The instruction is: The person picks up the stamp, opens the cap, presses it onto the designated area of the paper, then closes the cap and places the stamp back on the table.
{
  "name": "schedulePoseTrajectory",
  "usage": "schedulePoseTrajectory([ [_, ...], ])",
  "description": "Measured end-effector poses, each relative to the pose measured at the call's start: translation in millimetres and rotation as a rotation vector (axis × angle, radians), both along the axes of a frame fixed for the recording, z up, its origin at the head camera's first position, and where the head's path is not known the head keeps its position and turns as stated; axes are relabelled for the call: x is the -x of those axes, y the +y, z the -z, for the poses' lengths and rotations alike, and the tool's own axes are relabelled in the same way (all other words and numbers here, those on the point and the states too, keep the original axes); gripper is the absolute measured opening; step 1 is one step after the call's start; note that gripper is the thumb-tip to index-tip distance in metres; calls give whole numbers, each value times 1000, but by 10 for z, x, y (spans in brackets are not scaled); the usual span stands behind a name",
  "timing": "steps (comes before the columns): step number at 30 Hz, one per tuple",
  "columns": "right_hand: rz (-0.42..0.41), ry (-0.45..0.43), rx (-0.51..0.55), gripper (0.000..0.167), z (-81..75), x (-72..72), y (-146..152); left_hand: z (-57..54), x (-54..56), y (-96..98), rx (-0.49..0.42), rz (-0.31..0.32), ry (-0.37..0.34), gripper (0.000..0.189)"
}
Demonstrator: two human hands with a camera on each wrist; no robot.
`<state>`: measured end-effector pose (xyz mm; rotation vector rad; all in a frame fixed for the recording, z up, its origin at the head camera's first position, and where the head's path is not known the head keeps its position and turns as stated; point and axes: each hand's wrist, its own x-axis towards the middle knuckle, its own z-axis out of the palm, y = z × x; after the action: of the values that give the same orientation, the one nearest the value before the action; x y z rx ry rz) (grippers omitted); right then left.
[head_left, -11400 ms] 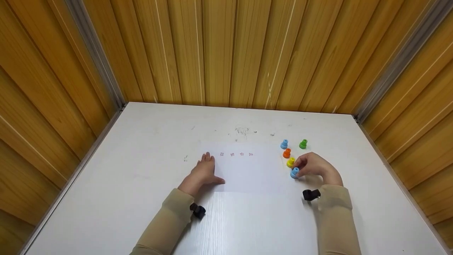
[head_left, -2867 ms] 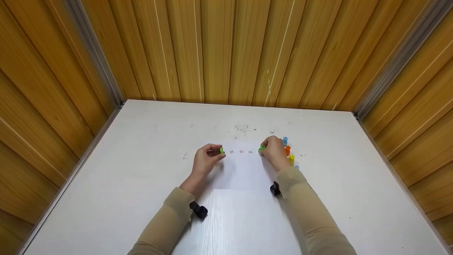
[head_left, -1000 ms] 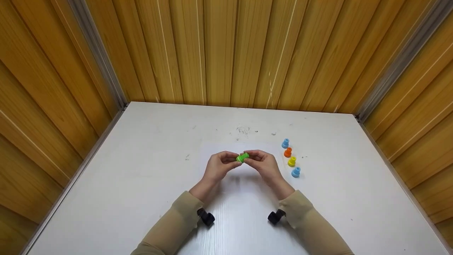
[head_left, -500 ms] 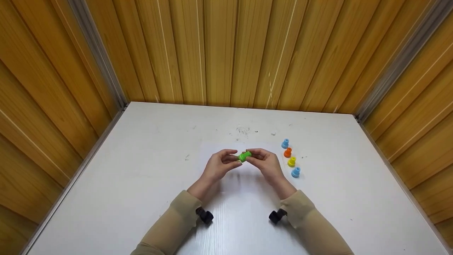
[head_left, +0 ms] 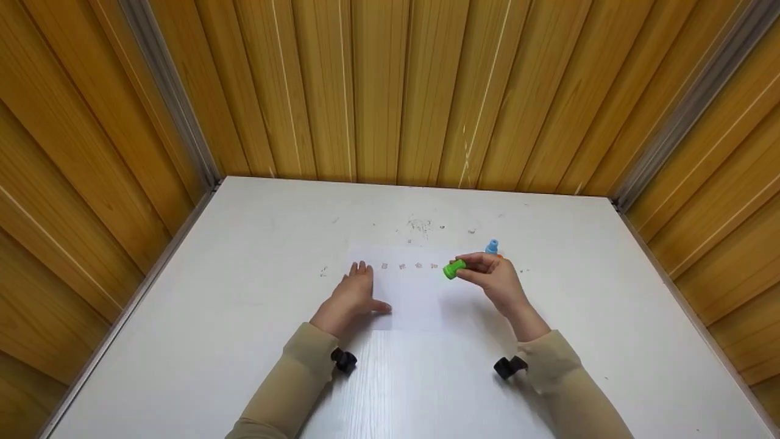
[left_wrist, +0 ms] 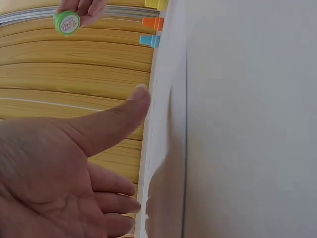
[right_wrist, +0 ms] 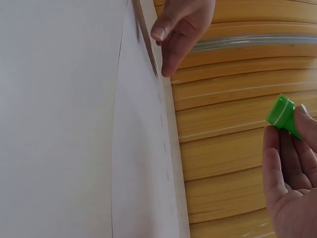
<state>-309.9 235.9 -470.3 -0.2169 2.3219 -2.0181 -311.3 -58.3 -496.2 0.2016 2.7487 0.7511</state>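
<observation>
Between thumb and fingers, my right hand (head_left: 496,283) pinches a green toy stamp (head_left: 454,269), raised near the right part of a white paper sheet (head_left: 417,302). A pale line rings the stamp's (right_wrist: 281,113) wide part in the right wrist view. Its round end (left_wrist: 68,23) bears a small picture in the left wrist view. My left hand (head_left: 352,296) lies at the left edge of the sheet, fingers straight and thumb spread. Small reddish prints (head_left: 409,266) run in a row across the upper part of the paper.
Behind my right hand stand a blue stamp (head_left: 492,246) and an orange stamp (head_left: 499,256), partly hidden. A yellow stamp (left_wrist: 156,4) shows at the top of the left wrist view. Yellow wood-look panels (head_left: 378,91) enclose the white table (head_left: 274,244).
Both hands were together at the green stamp over the paper. My right hand has carried it to the right; my left hand has let go and come down onto the sheet's left side.
</observation>
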Motion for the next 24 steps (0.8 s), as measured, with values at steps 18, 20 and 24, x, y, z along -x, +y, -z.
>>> schedulePoseTrajectory([
  [18,-203,-121,-713,20,-181,-74,1027,2,-11,6,80,-13,-43,114],
  [20,-229,-151,-746,19,-160,-73,1055,10,-9,4,80,-12,-43,114],
  [24,-264,-195,-774,19,-94,-84,1074,20,-18,3,76,-13,-50,114],
])
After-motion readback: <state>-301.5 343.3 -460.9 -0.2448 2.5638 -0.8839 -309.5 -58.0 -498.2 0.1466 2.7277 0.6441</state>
